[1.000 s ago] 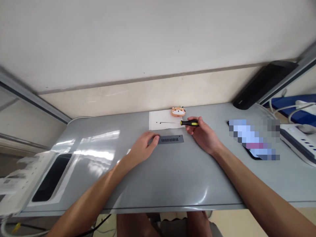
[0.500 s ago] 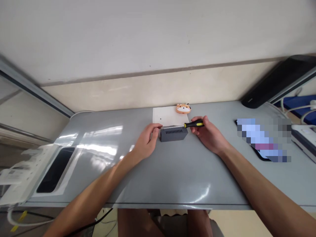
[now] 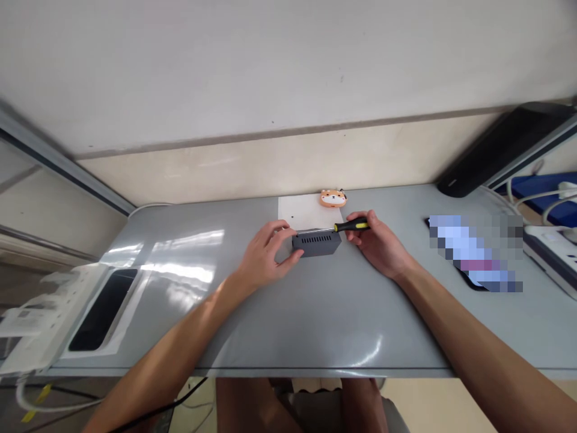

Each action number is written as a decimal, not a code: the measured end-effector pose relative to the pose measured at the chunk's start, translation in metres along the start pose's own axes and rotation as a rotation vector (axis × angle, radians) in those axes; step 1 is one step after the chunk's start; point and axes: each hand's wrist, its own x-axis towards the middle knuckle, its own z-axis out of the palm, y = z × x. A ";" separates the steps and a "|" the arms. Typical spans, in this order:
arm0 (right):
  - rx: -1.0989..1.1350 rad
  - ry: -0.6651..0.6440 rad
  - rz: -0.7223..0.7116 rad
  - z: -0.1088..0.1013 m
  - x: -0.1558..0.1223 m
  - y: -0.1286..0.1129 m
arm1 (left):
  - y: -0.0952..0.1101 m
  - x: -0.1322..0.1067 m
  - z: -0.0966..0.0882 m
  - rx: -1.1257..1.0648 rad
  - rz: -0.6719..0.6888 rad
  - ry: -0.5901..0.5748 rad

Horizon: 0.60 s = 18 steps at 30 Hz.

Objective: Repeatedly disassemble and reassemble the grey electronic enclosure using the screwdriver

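A dark grey box [image 3: 317,245] with a row of slots along its face rests on the table, at the middle of the head view. My left hand [image 3: 267,254] spans its left end, fingertips at the upper corner and thumb against the lower front. My right hand [image 3: 377,245] is closed around the black and yellow handle of a screwdriver [image 3: 351,225]. The metal shaft lies level across the top edge of the box and points left. Its tip, close to my left fingertips, is too small to make out.
Behind the box lies a white paper [image 3: 302,210] with a small dark speck and an orange animal-faced case [image 3: 333,198]. A phone [image 3: 103,310] and a white power strip [image 3: 67,316] are at left. A blurred-out phone [image 3: 469,252] and a black cylinder [image 3: 500,153] stand right.
My left hand has opened wider, and its thumb has moved down and right onto the front of the box. My right hand and the screwdriver keep nearly the same place.
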 end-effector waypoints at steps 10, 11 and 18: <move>-0.026 -0.021 -0.013 -0.001 -0.001 0.001 | -0.005 -0.001 0.000 0.076 -0.049 -0.104; -0.025 -0.020 -0.014 -0.001 -0.001 0.001 | -0.005 -0.001 0.000 0.082 -0.045 -0.107; -0.037 0.052 -0.087 0.001 0.002 0.006 | -0.007 0.001 -0.002 0.167 0.044 -0.115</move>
